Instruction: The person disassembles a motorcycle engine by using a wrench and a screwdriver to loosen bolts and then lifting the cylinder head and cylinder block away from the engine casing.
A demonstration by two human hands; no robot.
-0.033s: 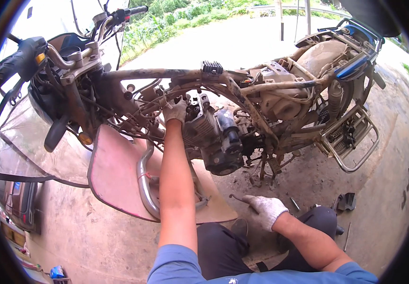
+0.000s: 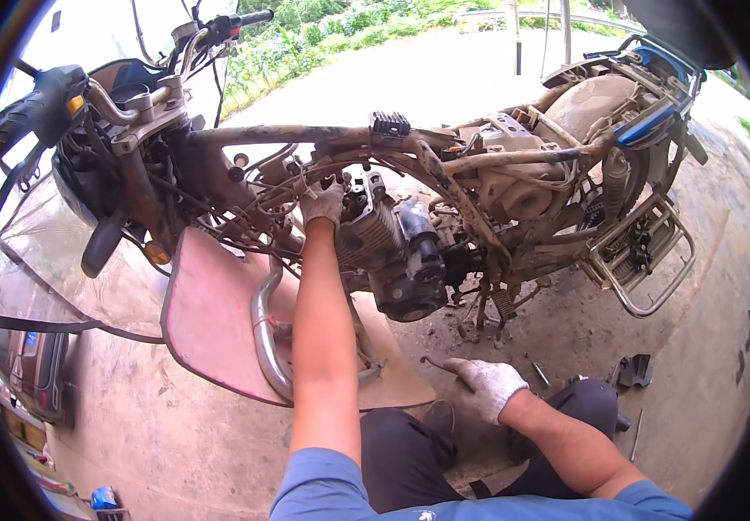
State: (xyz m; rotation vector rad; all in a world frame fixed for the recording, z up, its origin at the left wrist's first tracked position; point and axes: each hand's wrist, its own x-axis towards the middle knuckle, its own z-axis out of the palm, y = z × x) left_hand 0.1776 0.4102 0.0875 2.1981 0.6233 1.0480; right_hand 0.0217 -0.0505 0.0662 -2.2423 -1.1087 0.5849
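My left hand (image 2: 322, 203), in a whitish work glove, reaches under the frame of a partly stripped motorcycle (image 2: 444, 152). It is at the front of the finned engine (image 2: 373, 236), beside the open top of the cylinder. Its fingers are curled at a small dark part, and what they grip is mostly hidden. Near my right knee, my gloved right hand (image 2: 489, 387) is closed on a thin dark metal tool (image 2: 435, 359). The tool's bent tip sticks out past the fingers to the left; the rest is covered by the glove.
Below the front end spreads a pinkish leg shield (image 2: 210, 321), with a chrome pipe (image 2: 264, 334) in front of it. On the concrete at right lie a small metal tool (image 2: 541, 374), a black part (image 2: 635, 371) and a thin rod (image 2: 636, 434). The side rack (image 2: 648, 252) juts out.
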